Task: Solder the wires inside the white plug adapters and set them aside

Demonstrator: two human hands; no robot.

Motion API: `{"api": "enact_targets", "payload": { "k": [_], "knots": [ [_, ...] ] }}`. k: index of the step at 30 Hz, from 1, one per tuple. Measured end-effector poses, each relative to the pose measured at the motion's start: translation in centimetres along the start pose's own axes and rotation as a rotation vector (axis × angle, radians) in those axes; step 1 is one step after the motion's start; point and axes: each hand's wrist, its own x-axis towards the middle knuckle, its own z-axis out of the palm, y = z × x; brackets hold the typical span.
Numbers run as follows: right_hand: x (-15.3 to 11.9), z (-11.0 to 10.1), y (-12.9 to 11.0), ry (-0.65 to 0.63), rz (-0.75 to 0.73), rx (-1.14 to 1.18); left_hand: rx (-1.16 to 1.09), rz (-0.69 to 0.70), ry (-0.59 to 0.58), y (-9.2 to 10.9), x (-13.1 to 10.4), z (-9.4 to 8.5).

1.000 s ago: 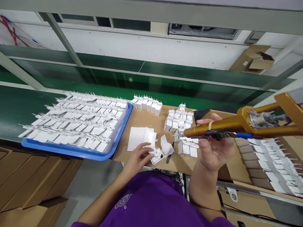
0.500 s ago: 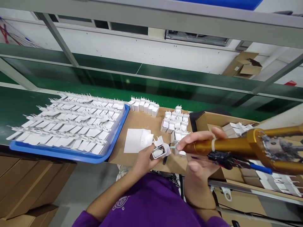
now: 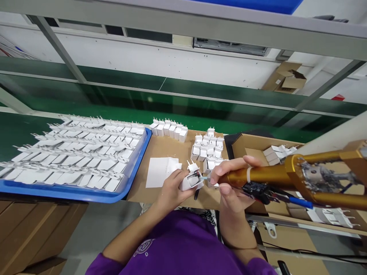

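Note:
My left hand (image 3: 174,191) is closed round a small white charger housing (image 3: 187,182). Its lid with two prongs (image 3: 193,166) stands open, and dark parts and wires show inside. In my right hand (image 3: 233,183) is a gold dispensing gun (image 3: 266,178), with the fingers wrapped round its front end. The gun's thin pale tip reaches the open side of the housing. White paper (image 3: 160,172) lies on the cardboard sheet (image 3: 157,147) to the left of my hands. Behind them stand several white chargers (image 3: 208,147) in a cluster.
A blue tray (image 3: 133,168) full of white chargers is at the left. A short row of chargers (image 3: 168,129) stands at the back of the cardboard. On the right, a cardboard box (image 3: 246,147) holds more chargers. A grey frame bar (image 3: 183,19) crosses above.
The housing has turned in my left hand, and its pronged lid now stands further out. The gun's tip has moved left against the housing's opening. The whole view has shifted slightly.

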Motion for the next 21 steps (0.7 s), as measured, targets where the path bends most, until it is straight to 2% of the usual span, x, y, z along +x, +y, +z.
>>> {"api": "enact_targets", "payload": {
  "k": [9, 13, 21],
  "knots": [
    [0.0, 0.0, 0.0, 0.018, -0.015, -0.025, -0.003, -0.063, -0.024, 0.0, -0.1, 0.0],
    [0.0, 0.0, -0.2, -0.003, -0.011, -0.008, -0.07, -0.116, -0.051, -0.3, 0.0, 0.2],
    [0.2, 1.0, -0.4, -0.006, 0.023, 0.0, -0.422, -0.34, -0.097, -0.2, 0.3, 2.9]
  ]
}}
